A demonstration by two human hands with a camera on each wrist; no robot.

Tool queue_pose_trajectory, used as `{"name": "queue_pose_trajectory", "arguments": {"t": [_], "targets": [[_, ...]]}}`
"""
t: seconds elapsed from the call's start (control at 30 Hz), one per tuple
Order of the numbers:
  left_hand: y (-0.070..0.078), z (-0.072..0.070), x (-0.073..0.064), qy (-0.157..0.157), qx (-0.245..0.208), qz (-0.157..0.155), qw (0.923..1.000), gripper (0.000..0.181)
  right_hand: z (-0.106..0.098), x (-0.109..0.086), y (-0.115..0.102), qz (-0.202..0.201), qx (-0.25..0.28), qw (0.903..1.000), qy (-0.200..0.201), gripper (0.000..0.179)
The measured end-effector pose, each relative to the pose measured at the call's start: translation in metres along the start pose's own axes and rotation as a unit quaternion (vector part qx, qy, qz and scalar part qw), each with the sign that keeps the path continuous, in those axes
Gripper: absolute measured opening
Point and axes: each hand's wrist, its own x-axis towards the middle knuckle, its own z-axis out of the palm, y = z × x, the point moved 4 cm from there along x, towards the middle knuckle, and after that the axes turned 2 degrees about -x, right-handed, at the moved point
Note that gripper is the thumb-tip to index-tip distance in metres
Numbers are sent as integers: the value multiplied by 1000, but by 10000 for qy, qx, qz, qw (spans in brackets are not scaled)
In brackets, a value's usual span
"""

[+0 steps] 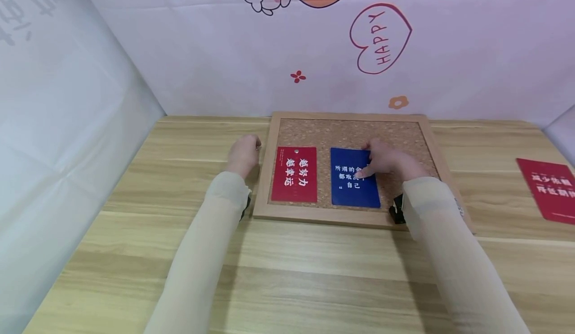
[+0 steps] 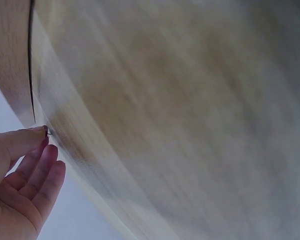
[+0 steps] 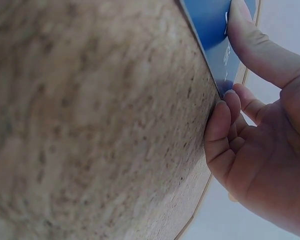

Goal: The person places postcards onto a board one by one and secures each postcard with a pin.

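A blue card (image 1: 350, 157) with white lettering lies on the right part of a wood-framed cork board (image 1: 323, 134). My right hand (image 1: 390, 160) has its thumb on the card's face and its curled fingers at the upper right edge, as the right wrist view also shows. Just left of the board's frame, my left hand (image 1: 243, 155) is raised over the table. Between its thumb and index finger it pinches a tiny thumbtack (image 2: 48, 132) with a thin point; the head is mostly hidden by the fingertips.
A red card (image 1: 294, 189) lies on the board's left part with a small pale pin head (image 1: 296, 151) near its top edge. Another red card (image 1: 550, 189) rests on the wooden table (image 1: 314, 269) at the far right. A printed white cloth (image 1: 215, 59) hangs behind.
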Motion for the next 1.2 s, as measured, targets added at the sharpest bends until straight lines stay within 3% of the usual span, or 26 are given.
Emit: {"name": "queue_pose_trajectory", "arguments": {"t": [1.2], "targets": [[0, -1, -6, 71, 448, -222, 9987, 22, 0, -1, -1, -37, 1, 10000, -74, 79]]}}
